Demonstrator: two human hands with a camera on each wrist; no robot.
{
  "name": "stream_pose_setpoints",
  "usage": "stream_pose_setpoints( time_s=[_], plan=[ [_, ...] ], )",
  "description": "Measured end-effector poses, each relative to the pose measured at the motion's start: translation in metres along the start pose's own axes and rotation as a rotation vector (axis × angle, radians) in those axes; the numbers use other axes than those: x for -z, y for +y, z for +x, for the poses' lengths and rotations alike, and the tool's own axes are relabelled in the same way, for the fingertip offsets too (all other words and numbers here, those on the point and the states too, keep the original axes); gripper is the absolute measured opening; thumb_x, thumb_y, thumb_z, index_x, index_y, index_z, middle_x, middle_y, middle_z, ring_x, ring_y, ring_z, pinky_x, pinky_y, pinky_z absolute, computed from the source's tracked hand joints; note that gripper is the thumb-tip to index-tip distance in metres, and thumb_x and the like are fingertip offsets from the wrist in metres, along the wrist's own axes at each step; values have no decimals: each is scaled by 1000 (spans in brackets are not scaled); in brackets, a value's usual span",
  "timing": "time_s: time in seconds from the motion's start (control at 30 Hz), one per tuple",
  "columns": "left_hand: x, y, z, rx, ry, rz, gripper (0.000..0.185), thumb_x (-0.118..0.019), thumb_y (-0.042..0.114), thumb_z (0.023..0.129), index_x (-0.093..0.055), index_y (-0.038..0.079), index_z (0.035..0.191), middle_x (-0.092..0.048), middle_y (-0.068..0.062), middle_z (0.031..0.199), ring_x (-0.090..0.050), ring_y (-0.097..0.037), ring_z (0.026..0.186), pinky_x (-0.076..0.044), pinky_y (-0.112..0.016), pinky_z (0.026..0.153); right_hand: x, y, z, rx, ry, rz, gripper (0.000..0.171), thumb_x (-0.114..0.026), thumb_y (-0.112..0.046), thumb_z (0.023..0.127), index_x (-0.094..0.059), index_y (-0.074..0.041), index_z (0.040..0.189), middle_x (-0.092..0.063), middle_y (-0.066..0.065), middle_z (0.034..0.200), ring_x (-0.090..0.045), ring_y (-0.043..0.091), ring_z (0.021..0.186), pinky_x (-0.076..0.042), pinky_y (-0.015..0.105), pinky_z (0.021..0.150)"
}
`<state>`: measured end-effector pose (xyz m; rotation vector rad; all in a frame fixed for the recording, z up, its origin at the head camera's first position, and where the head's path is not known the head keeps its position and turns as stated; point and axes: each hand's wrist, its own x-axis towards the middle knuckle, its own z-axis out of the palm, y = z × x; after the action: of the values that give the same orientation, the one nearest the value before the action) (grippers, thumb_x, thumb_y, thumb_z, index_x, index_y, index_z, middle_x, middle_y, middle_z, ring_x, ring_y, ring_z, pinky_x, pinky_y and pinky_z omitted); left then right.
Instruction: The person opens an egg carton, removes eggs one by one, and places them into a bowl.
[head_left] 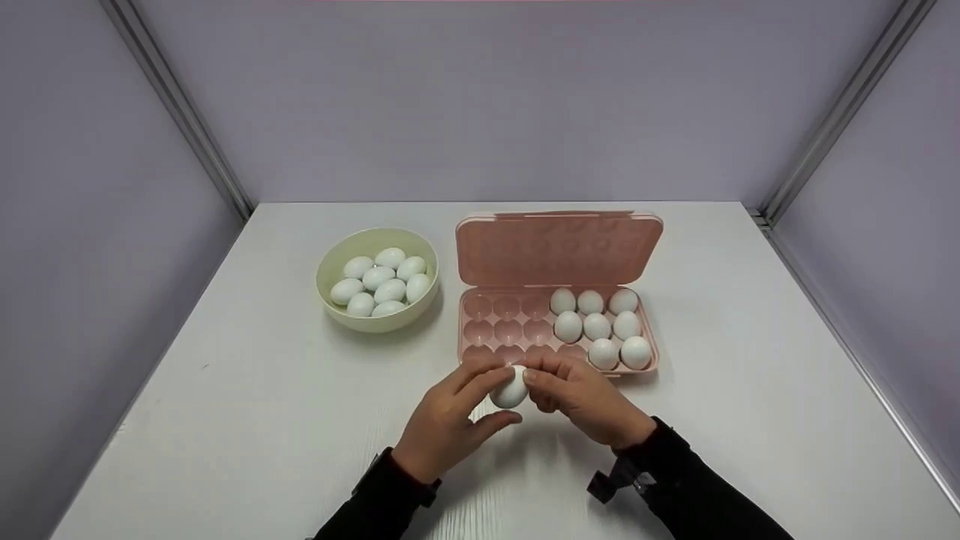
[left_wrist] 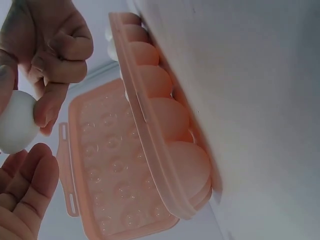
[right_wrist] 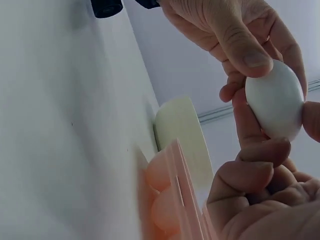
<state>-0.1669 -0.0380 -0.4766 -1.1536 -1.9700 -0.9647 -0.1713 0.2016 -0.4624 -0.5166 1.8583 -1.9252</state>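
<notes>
A white egg [head_left: 509, 388] is held up between both hands, over the table in front of a pink egg carton [head_left: 508, 331]. My left hand [head_left: 448, 424] has its fingers over the egg's upper side and its thumb beneath, in the head view. From the right, my right hand [head_left: 583, 395] pinches the egg with thumb and forefinger, its other fingers curled in. In the right wrist view the left thumb [right_wrist: 252, 60] lies against the egg [right_wrist: 276, 100]. Several eggs [head_left: 597, 326] stand in the carton's right-hand compartments; the left compartments are bare.
The carton's lid [head_left: 559, 251] is folded back behind it. To its left stands a pale green bowl [head_left: 337, 319] with several white eggs [head_left: 378, 278] inside. White table [head_left: 225, 405] lies beneath everything, and grey panels [head_left: 480, 105] enclose its back and sides.
</notes>
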Motion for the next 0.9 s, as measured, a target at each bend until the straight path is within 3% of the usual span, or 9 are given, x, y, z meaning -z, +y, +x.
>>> stream_pose_setpoints(
  time_s=[0.2,0.4,0.53,0.7,0.83,0.9],
  plan=[
    [-2,1,-3,-9,12,30,60,-98,20,77,-69,7,128,-70,-8,123,-74,-18,107,-60,-23,95,-3,2,1,-40,-40,92,23,-54,-26,113,-69,-11,123,-56,-6,89,-45,9,76,-34,26,71],
    [-6,1,-4,-8,19,32,59,-98,12,76,-69,6,127,-70,-8,122,-75,-18,104,-61,-24,93,-2,3,2,-27,-25,39,22,-57,-23,111,-70,-11,124,-57,-8,90,-45,8,76,-35,24,70],
    [-6,1,-4,5,15,31,57,-97,10,77,-70,6,126,-71,-8,122,-75,-18,104,-61,-24,93,1,2,2,-2,20,-54,21,-59,-22,111,-71,-10,123,-57,-10,89,-47,7,76,-38,21,70],
    [-5,2,-5,49,-11,44,52,-96,13,80,-70,7,125,-72,-7,122,-75,-17,107,-61,-23,94,6,0,2,40,134,-178,29,-61,-22,110,-69,3,123,-66,-5,96,-57,5,82,-47,20,76],
    [-4,2,-5,73,-16,50,50,-95,14,81,-71,8,124,-73,-7,122,-75,-16,108,-61,-24,94,8,-1,1,90,259,-356,32,-67,-23,107,-70,5,123,-76,4,109,-68,4,93,-55,20,84],
    [-3,2,-5,77,-12,52,50,-95,14,81,-71,8,124,-73,-6,121,-75,-16,108,-61,-24,94,8,-1,1,123,315,-479,28,-69,-24,106,-74,0,119,-78,6,109,-67,4,89,-55,19,79]
  ],
)
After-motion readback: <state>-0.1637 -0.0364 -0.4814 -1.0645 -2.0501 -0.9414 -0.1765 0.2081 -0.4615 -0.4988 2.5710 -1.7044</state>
